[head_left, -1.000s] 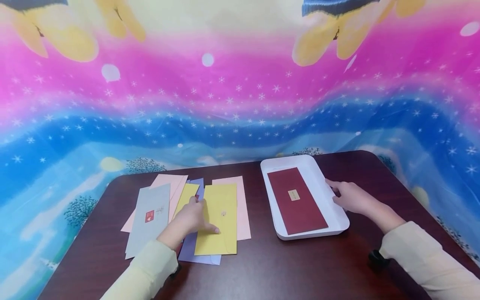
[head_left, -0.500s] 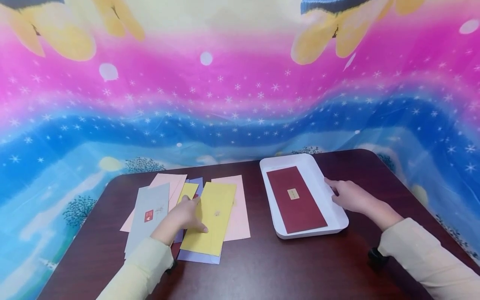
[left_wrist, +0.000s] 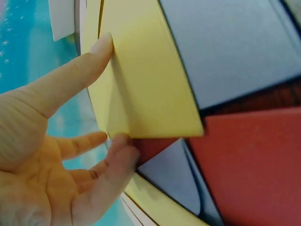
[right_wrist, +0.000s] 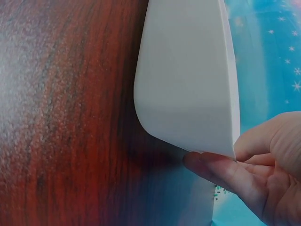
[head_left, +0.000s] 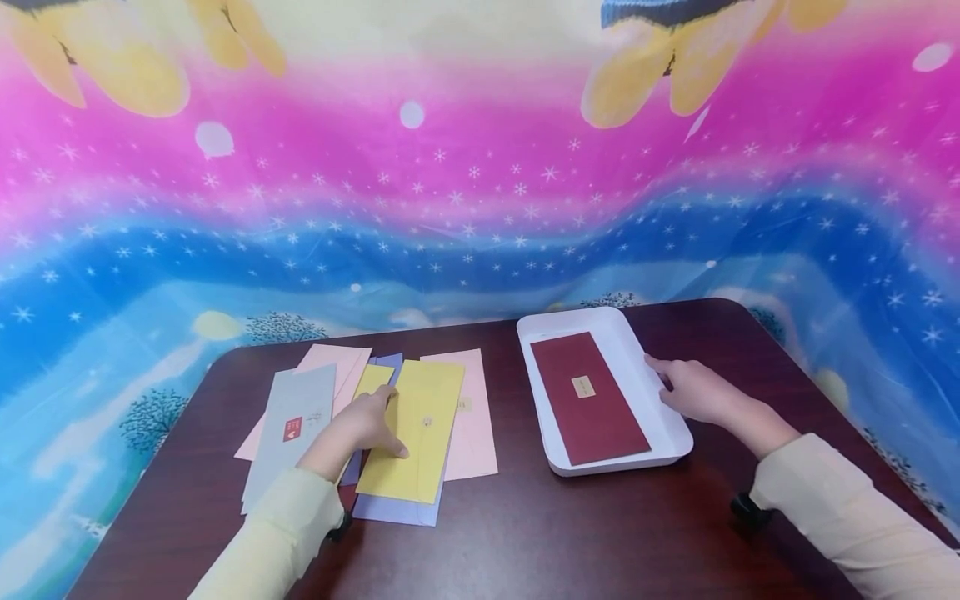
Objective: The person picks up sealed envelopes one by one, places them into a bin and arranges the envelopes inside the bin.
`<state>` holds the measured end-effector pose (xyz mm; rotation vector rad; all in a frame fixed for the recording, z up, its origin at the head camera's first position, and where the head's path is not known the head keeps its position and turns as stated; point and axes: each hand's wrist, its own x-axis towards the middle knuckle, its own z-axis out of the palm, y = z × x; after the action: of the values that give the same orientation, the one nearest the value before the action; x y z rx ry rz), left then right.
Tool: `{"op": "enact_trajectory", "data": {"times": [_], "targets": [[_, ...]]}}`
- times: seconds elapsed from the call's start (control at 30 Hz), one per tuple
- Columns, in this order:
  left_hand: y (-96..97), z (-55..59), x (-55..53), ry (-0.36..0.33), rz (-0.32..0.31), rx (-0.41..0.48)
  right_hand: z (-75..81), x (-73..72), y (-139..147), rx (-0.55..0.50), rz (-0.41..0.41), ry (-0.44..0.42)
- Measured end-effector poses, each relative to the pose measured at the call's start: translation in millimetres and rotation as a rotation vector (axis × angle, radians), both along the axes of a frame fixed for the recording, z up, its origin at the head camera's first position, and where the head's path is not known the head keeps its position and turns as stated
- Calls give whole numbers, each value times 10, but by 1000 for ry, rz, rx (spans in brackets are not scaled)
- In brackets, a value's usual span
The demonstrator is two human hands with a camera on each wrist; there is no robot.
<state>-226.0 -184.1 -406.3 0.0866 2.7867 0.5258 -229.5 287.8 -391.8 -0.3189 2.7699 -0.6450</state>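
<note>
And to the yellow envelope, flat on the dark table, left of the white tray! Lies atop a lavender envelope, overlaps a pink envelope on its right. Runs lengthwise from near to far, leaning its far end rightward, pointing its near end back to the left. Touched along its left side by the left hand, loose and spread, with the thumb straight across its face. Over at the tray, pinches the right rim with the right hand, between thumb and fingers. Inside, a dark red envelope, slanting oppositely, far left to near right.
</note>
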Motion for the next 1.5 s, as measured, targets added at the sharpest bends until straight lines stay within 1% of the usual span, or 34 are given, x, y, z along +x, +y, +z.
{"op": "enact_trajectory", "data": {"times": [0.13, 0.2, 0.3, 0.5, 0.77, 1.0, 1.23, 1.5], "targets": [[44, -23, 6, 5, 36, -41, 5, 1, 0, 4, -1, -3], [68, -32, 8, 13, 39, -73, 6, 3, 0, 5, 1, -2], [84, -43, -3, 19, 37, -94, 10, 8, -5, 3, 3, -5], [89, -46, -23, 20, 34, -81, 13, 5, -12, 3, -4, -12], [60, -60, -29, -4, 66, -36, 5, 9, -18, 2, -6, -16], [46, -65, -42, -5, 86, 0, 13, 5, -11, 11, -7, -9], [57, -21, -34, 1, 88, 5, 3, 2, -2, 4, -5, -16], [31, -43, -42, 7, 90, 33, 7, 7, -10, 2, -2, -6]]}}
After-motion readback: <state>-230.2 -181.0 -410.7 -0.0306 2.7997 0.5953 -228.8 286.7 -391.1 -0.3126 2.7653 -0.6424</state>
